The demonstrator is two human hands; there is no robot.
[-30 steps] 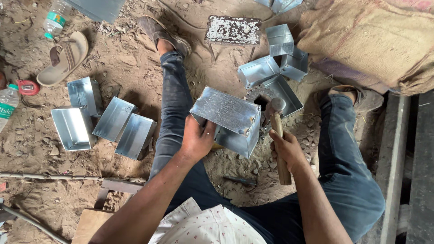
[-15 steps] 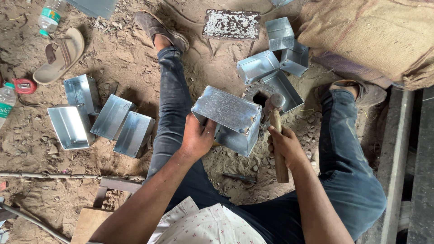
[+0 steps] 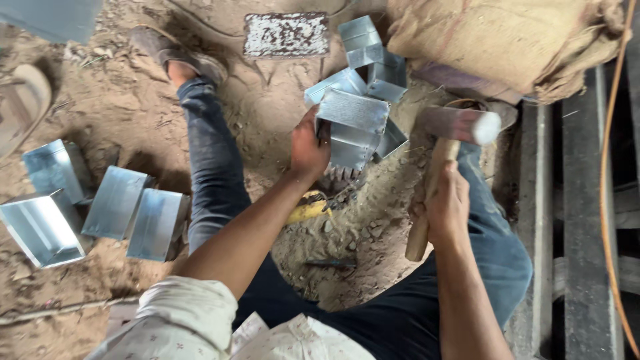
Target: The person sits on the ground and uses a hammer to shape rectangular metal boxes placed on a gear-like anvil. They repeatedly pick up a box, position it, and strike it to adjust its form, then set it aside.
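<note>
My left hand (image 3: 308, 148) covers the near edge of the metal box (image 3: 351, 128), fingers curled around it at upper centre. My right hand (image 3: 447, 203) wraps shut on the mallet (image 3: 445, 150), head raised and blurred, centre right.

Bare sandy floor (image 3: 267, 100) lies open between the outstretched legs and up to the rusty speckled metal plate (image 3: 287, 33). To the right, the raised wooden-handled mallet (image 3: 445, 143) and a heap of folded shiny sheet-metal boxes (image 3: 363, 60) crowd the way, with a brown burlap sack (image 3: 500, 40) behind. Left of the leg, four more open sheet-metal trays (image 3: 117, 203) stand close together on the sand.
</note>
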